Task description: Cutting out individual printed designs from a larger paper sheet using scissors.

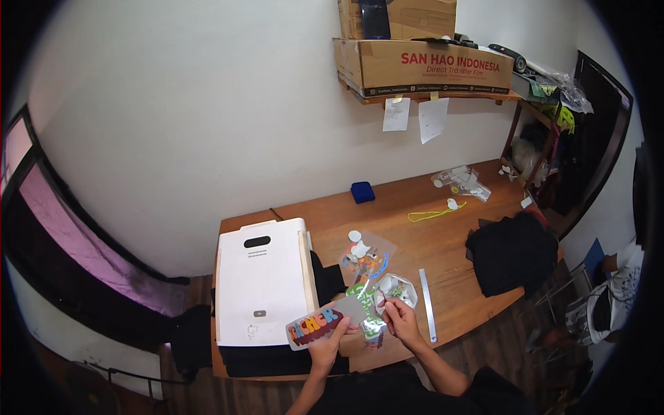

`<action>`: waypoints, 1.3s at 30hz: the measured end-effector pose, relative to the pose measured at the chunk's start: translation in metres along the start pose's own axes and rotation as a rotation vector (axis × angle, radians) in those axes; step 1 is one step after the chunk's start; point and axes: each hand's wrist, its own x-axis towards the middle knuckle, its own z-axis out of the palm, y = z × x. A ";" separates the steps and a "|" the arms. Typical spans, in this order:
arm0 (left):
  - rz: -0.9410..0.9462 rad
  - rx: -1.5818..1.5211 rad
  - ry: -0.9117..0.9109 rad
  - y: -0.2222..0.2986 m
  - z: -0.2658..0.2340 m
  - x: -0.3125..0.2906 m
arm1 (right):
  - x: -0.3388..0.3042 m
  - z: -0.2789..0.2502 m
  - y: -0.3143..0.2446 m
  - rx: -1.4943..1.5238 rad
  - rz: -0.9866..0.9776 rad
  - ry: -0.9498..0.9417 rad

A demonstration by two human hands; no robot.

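My left hand [329,347] pinches a transfer film sheet [315,328] with colourful block lettering, held tilted above the table's front part. Just right of it, my right hand [401,322] has its thumb and fingers pressed together; what they grip, if anything, is too small to make out. Below and behind the right fingertips sits a white container [408,285] with pale scraps in it. Under and beyond the held sheet lie a clear film with green print [358,296] and another clear film with orange and blue prints [375,257].
A white heat-press-like machine [266,290] stands at left, black cloth [328,275] beside it. A metal ruler [427,304] lies right of the container, a black fabric pile [512,254] farther right. Behind are a blue pouch [362,192] and yellow cord [425,217]. A person [609,297] is at far right.
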 end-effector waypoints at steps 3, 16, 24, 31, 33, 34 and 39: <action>-0.008 -0.002 -0.017 0.005 0.003 0.004 | -0.004 0.006 -0.020 -0.002 -0.034 -0.019; 0.142 -0.019 -0.200 0.041 0.015 0.012 | -0.039 0.051 -0.095 -0.059 -0.296 0.086; 0.057 -0.003 -0.249 0.038 0.012 0.011 | -0.050 0.058 -0.088 -0.024 -0.244 0.112; 0.059 -0.008 -0.236 0.036 0.008 0.012 | -0.052 0.061 -0.092 -0.522 -0.462 0.240; 0.094 0.001 -0.272 0.038 0.007 0.015 | -0.052 0.066 -0.104 -0.591 -0.500 0.296; 0.091 0.000 -0.276 0.039 0.008 0.016 | -0.050 0.064 -0.106 -0.675 -0.569 0.281; 0.078 -0.036 -0.276 0.039 0.008 0.016 | -0.041 0.053 -0.114 -0.867 -0.685 0.236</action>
